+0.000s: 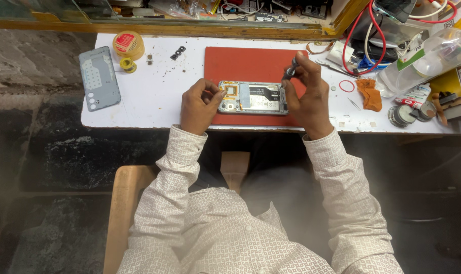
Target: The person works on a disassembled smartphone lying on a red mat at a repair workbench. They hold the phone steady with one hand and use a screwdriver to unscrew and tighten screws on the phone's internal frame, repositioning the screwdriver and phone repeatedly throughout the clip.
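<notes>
Holding: the left hand (pixel 200 104) pinches the left end of an opened phone (pixel 252 98), fingers clenched on its edge; the right hand (pixel 306 94) grips a small screwdriver (pixel 290 71), fingers closed round its shaft.
Phone place: it lies back-off and face down on a red mat (pixel 240 63), near the front edge of the white worktop (pixel 154 96), straight ahead of the person.
Long axis: the phone runs left to right, one hand at each short end.
Key relation: the screwdriver tip points down and to the left at the phone's right end; the right hand is the nearer one to that spot, and the phone body lies to the left of its fingers.
Hand pose: both wrists rest at the worktop's front edge, forearms angled inward, the right hand raised above the phone and the left one low beside it.
Around: a grey back cover (pixel 99 77) lies well apart to the left, with a yellow tape roll (pixel 128 44) behind it; a clear bottle (pixel 423 58) and red cables (pixel 360 35) crowd the right side.
</notes>
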{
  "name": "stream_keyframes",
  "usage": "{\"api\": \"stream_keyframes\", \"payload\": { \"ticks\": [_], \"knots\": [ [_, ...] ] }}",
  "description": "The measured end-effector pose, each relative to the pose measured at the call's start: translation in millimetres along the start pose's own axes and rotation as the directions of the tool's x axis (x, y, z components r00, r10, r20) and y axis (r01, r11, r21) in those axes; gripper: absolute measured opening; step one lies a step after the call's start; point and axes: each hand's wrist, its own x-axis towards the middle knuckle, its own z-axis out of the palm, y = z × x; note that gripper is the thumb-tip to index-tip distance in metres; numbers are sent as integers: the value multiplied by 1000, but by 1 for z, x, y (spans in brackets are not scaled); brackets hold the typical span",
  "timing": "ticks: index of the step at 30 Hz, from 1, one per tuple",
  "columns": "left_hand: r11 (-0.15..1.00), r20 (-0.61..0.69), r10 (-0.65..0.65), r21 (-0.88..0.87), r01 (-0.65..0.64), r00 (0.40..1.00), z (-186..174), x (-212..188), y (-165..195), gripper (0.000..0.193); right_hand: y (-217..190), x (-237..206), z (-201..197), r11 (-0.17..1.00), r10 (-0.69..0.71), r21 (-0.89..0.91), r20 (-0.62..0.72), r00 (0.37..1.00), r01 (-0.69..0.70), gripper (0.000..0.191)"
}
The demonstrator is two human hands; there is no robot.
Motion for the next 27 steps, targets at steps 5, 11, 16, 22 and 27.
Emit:
{"api": "stream_keyframes", "payload": {
  "ticks": [5, 11, 16, 22, 27],
  "knots": [
    [1000, 5, -7, 2, 7, 1000, 1, 0, 0, 19, -2, -2, 4, 1000, 16, -13, -23, 1000, -16, 66],
    [1000, 1, 9, -2, -9, 1000, 0, 0, -1, 19, -2, -2, 6, 998, 26, -48, -40, 999, -28, 66],
    [998, -64, -33, -62, 29, 997, -2, 2, -7, 17, -7, -2, 9, 990, -42, -139, -60, 997, 33, 67],
    [981, -440, -58, 141, 132, 896, -59, 25, -31, 15, -3, -4, 2, 994, 100, 60, -84, 991, -95, 64],
    [937, -286, -97, 297, 184, 953, -93, 39, -31, 12, 8, -4, -23, 959, 166, 255, -165, 972, -121, 67]
  ]
}}
